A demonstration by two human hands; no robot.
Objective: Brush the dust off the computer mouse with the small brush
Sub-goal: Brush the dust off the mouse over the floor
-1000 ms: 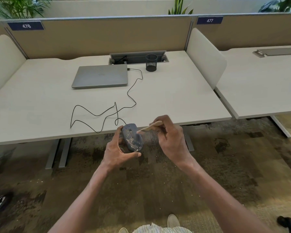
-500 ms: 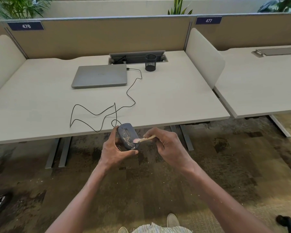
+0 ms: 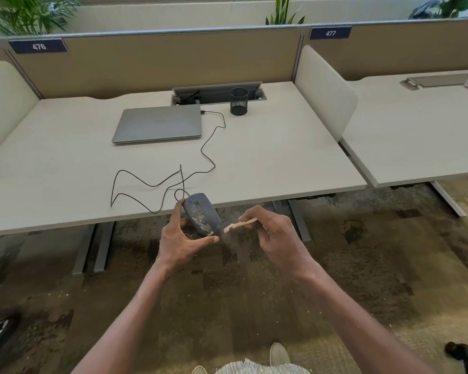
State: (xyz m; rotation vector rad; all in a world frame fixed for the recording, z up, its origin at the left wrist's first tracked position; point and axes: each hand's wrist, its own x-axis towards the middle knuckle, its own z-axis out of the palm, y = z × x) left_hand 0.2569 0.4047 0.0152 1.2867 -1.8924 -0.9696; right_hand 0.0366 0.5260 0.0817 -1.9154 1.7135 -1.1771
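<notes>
I see my left hand [image 3: 183, 237] held out in front of me past the desk [image 3: 268, 163] edge, forearm reaching up from the lower left. It is closed around the mouse [image 3: 201, 214]: thumb pressed under the near end, fingers wrapped along the far left side. The mouse sits in the air just off the desk's front edge, tilted with its top facing me, pale dust speckled across its near half. Its cable [image 3: 157, 184] loops back over the desk to the closed laptop [image 3: 158, 124].

My right hand [image 3: 274, 234] comes in from the lower right, wrist bent, fingers curled tight around the brush [image 3: 241, 225]. The wooden handle pokes out to the left from between thumb and forefinger, and the pale bristle tip sits right at the mouse's near right edge; I cannot tell whether it touches. A faint haze of dust hangs below that spot.

A black mesh cup [image 3: 238, 101] stands behind the laptop.
</notes>
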